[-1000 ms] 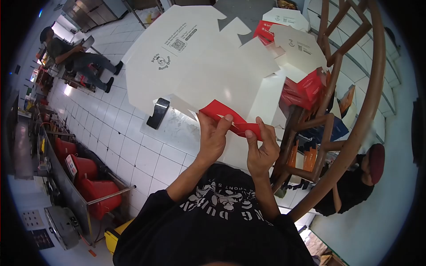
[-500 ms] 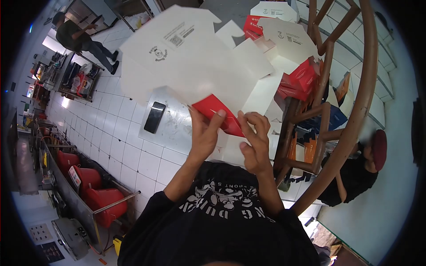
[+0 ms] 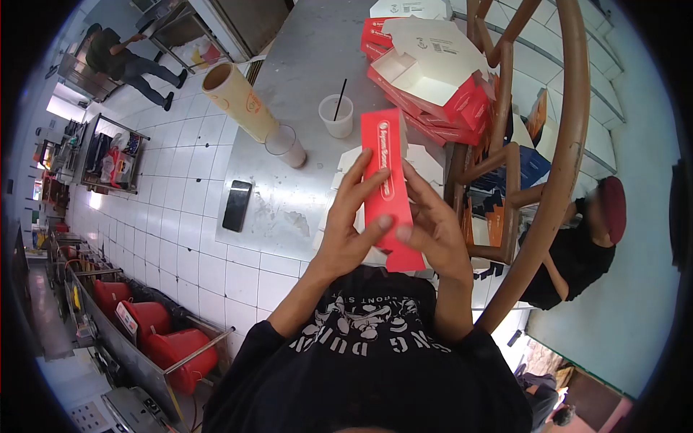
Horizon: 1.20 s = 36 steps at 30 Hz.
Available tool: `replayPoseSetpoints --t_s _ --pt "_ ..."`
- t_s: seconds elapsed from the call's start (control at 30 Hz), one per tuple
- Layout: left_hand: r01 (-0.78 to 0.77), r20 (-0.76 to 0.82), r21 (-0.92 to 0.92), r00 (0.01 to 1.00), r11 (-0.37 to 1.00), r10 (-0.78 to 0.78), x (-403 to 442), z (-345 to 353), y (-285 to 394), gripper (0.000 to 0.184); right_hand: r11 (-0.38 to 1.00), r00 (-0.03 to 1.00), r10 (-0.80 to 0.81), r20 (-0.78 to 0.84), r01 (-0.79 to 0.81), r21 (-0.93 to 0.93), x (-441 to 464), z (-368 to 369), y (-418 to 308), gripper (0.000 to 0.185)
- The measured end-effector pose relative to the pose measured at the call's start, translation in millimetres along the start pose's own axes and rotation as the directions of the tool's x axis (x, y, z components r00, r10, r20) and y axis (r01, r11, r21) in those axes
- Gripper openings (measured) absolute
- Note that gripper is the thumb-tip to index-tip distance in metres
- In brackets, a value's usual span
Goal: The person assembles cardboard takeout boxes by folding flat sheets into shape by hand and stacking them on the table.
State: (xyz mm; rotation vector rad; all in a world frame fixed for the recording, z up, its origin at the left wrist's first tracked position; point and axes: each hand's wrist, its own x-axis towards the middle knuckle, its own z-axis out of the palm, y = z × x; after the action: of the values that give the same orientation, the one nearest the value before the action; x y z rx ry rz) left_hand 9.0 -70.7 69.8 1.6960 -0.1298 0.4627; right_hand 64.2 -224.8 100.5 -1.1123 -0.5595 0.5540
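A red and white carton box is held up over the metal table, its red printed side facing me. My left hand is closed on the left side of the box, fingers across the red face and thumb near the lower end. From the other side, my right hand grips the box, thumb on the red panel and fingers along its edge. Flat white carton pieces lie beneath it on the table. Beyond my hands, a pile of red and white cartons includes an opened one on top.
On the table are a phone, a clear cup, a white cup with a black straw and a yellowish roll. A brown railing runs along the right, with a person behind it. Another person stands far left.
The large white carton that spread open above my hands is now a narrow box turned red side toward me. The cups and roll behind it have come into view.
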Motion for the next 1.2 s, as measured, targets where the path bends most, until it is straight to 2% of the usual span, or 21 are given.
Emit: replayPoseSetpoints --t_s 0.03,0.17,0.2,0.23,0.27,0.3,0.37,0.43,0.5,0.57,0.6,0.63,0.67,0.7,0.77,0.8,0.87,0.97,1.0,1.07,1.2 --pt "0.048 -0.031 -0.052 0.998 0.997 -0.049 1.1 0.9 0.7 0.057 0.999 0.993 -0.021 0.118 0.015 0.05 -1.1 0.4 -0.8 0.072" --pt "0.021 -0.067 -0.062 0.997 0.998 -0.025 5.0 -0.8 7.9 0.047 0.999 0.992 0.031 0.125 -0.032 0.007 -7.7 0.5 4.9 0.082" --pt "-0.055 -0.037 0.052 0.998 0.997 0.057 6.6 -0.9 16.4 0.043 0.999 0.992 0.031 0.122 -0.032 0.009 -7.1 2.0 4.8 0.082" --pt "-0.134 0.004 0.162 0.991 0.978 0.135 6.8 -0.7 21.1 0.04 0.994 0.998 0.034 0.051 -0.039 0.1 -5.4 4.4 4.1 0.074" --pt "-0.134 0.007 0.162 0.991 0.978 0.135 4.9 0.4 19.6 0.04 0.981 0.999 0.043 -0.019 -0.039 0.19 -4.3 6.5 4.0 0.067" --pt "-0.167 -0.005 0.183 0.985 0.969 0.171 2.9 1.8 15.9 0.04 0.981 0.999 0.04 -0.021 -0.035 0.191 -4.1 7.2 7.6 0.067" --pt "-0.198 -0.014 0.204 0.979 0.959 0.205 0.4 1.7 10.3 0.039 0.972 0.996 -0.07 -0.051 0.08 0.222 -5.0 7.7 18.2 0.047" --pt "-0.254 -0.083 0.269 0.955 0.929 0.285 0.0 0.7 6.2 0.034 0.96 0.994 -0.105 -0.038 0.111 0.258 -3.3 10.7 20.8 0.044" --pt "-0.258 -0.142 0.209 0.946 0.943 0.29 -1.4 -0.2 3.8 0.03 0.946 0.991 -0.136 -0.02 0.136 0.295 -3.1 11.3 21.6 0.041" --pt "-0.265 -0.204 0.154 0.934 0.952 0.293 -1.6 -0.9 3.8 0.028 0.978 0.993 -0.111 -0.026 0.114 0.172 -3.6 11.4 22.1 0.039" --pt "-0.258 -0.259 0.116 0.924 0.959 0.28 -0.9 0.1 3.9 0.026 0.978 0.994 -0.111 -0.022 0.113 0.175 -3.4 12.8 20.9 0.039" --pt "-0.253 -0.314 0.078 0.912 0.964 0.265 -0.5 0.3 3.9 0.025 0.994 0.996 -0.087 -0.019 0.088 0.059 -3.6 14.9 18.1 0.036" --pt "-0.251 -0.315 0.08 0.912 0.965 0.263 -1.0 -0.8 3.0 0.025 0.996 0.998 -0.063 -0.02 0.061 -0.058 -3.9 16.8 15.8 0.033" --pt "-0.226 -0.294 0.061 0.927 0.972 0.233 -1.3 -2.1 1.0 0.025 0.997 0.998 -0.063 -0.02 0.061 -0.056 -3.4 18.9 14.8 0.033" --pt "-0.201 -0.267 0.04 0.942 0.979 0.204 0.7 -2.2 1.5 0.027 0.994 0.985 0.038 -0.167 -0.053 -0.092 -2.1 23.2 14.3 0.029" --pt "-0.192 -0.239 0.051 0.951 0.98 0.199 2.5 -1.1 5.2 0.033 0.995 0.984 0.037 -0.172 -0.053 -0.09 -2.1 23.5 16.3 0.029" --pt "-0.136 -0.137 0.098 0.979 0.986 0.149 -2.7 -0.7 -7.4 0.063 0.997 0.969 -0.054 -0.242 0.036 -0.075 -1.3 23.4 21.4 0.027" --pt "-0.099 -0.057 0.188 0.992 0.977 0.111 -3.1 5.1 -8.2 0.07 0.99 0.955 -0.132 -0.267 0.142 0.019 3.6 27.3 19.9 0.023" --pt "-0.134 -0.008 0.269 0.99 0.954 0.141 -2.8 3.1 -11.0 0.073 0.99 0.954 -0.132 -0.269 0.142 0.019 3.8 29.6 18.9 0.023" --pt "-0.125 0.003 0.246 0.992 0.961 0.128 -1.2 2.9 -10.8 0.073 0.982 0.957 -0.083 -0.278 0.127 0.143 3.9 32.8 17.1 0.02" --pt "-0.101 0.033 0.21 0.995 0.973 0.096 -2.0 2.5 -9.7 0.073 0.981 0.948 -0.154 -0.28 0.181 0.074 8.9 30.7 17.4 0.02"
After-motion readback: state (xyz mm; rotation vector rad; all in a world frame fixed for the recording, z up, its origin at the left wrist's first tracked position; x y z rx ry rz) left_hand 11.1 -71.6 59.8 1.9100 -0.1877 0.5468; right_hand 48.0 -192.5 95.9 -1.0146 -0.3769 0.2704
